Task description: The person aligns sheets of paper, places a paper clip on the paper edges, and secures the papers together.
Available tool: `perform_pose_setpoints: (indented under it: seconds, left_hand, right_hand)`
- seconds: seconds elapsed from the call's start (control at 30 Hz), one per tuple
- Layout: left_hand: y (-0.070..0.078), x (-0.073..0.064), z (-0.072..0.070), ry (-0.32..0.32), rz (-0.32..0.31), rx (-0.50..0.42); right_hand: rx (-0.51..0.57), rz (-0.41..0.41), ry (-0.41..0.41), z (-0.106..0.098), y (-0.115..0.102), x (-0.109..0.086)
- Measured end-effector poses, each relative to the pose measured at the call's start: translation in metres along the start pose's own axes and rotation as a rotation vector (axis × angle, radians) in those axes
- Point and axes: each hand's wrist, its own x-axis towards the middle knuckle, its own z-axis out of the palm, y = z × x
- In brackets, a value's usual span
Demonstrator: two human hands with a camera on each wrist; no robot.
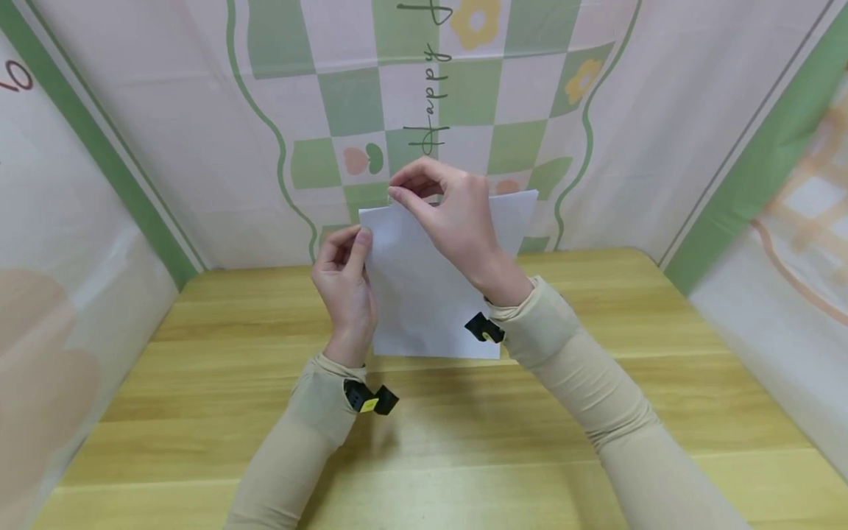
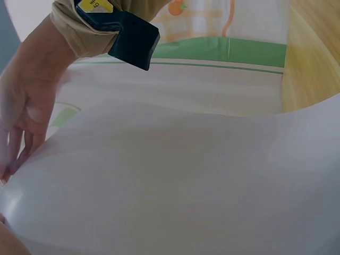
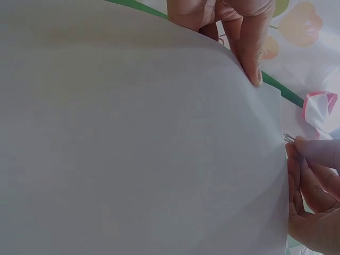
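Note:
White paper (image 1: 424, 294) is held up over the table, its upper left corner near both hands. My left hand (image 1: 346, 283) pinches the paper's left side just below that corner, thumb in front. Higher up, my right hand (image 1: 460, 224) has thumb and forefinger together at the top edge. In the right wrist view a small wire paper clip (image 3: 288, 138) sticks out from those fingertips, its end right at the paper's edge. The left wrist view is mostly filled by the sheet, which bends in a curve; the right hand shows at its left side.
A wooden table (image 1: 424, 456) lies below the arms. Behind it hangs a cloth (image 1: 411, 96) with green checks, flowers and lettering, and patterned cloth walls (image 1: 86, 243) rise at both sides. Small black cameras (image 1: 371, 399) sit on the wrists over beige sleeves.

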Motion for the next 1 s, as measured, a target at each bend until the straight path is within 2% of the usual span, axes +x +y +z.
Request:
perform_pose_setpoints:
  seconds: [0.6,1.0]
  left_hand:
    - [0.0012,-0.0007,0.0022,0.015,-0.033,0.017]
    - [0.0008,-0.0012,0.0043,0.026,-0.055,0.138]
  right_hand:
    - [-0.014,-0.018,-0.035,0.0015,0.0024,-0.0022]
    - [-0.031,-0.035,-0.073,0.0018,0.0035,-0.0023]
